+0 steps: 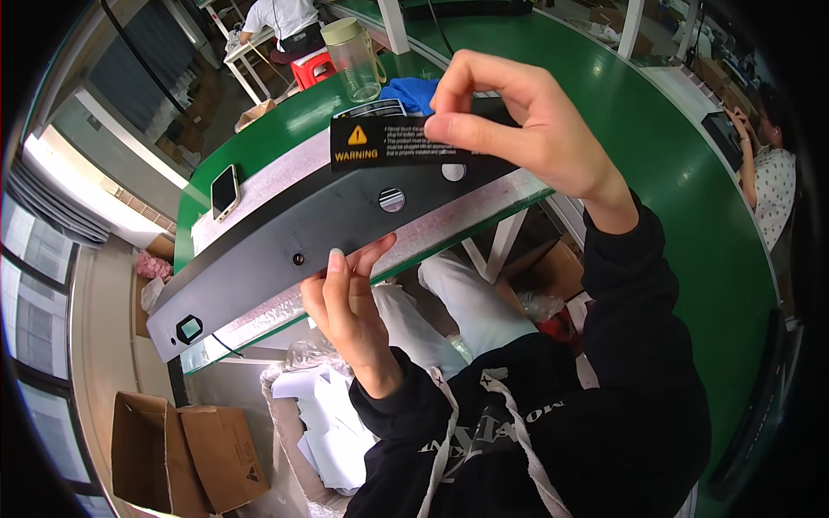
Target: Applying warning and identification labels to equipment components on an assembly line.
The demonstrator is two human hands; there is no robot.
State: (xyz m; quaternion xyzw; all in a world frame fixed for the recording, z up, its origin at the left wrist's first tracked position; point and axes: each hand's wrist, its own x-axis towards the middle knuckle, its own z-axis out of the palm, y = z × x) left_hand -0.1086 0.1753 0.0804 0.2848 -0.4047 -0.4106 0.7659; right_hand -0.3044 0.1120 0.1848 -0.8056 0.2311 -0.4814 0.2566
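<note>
A long dark grey panel [250, 237] with round and angular cut-outs slants across the middle, over the near edge of the bench. From below, my left hand [350, 324] grips its lower edge, fingertips against the face. Above the panel's upper part, my right hand [535, 129] pinches a black label [358, 147] between thumb and forefinger. The label bears a yellow triangle and small pale print. Its left part overlaps the panel's top edge; whether it touches the panel I cannot tell. My right fingers hide the label's right side.
A phone [225, 192] lies on the green bench [656, 285] at left. Behind the panel are a clear bottle [354, 65] and a blue cloth [410, 93]. Cardboard boxes [142, 449] stand on the floor at lower left. A co-worker [777, 181] sits at far right.
</note>
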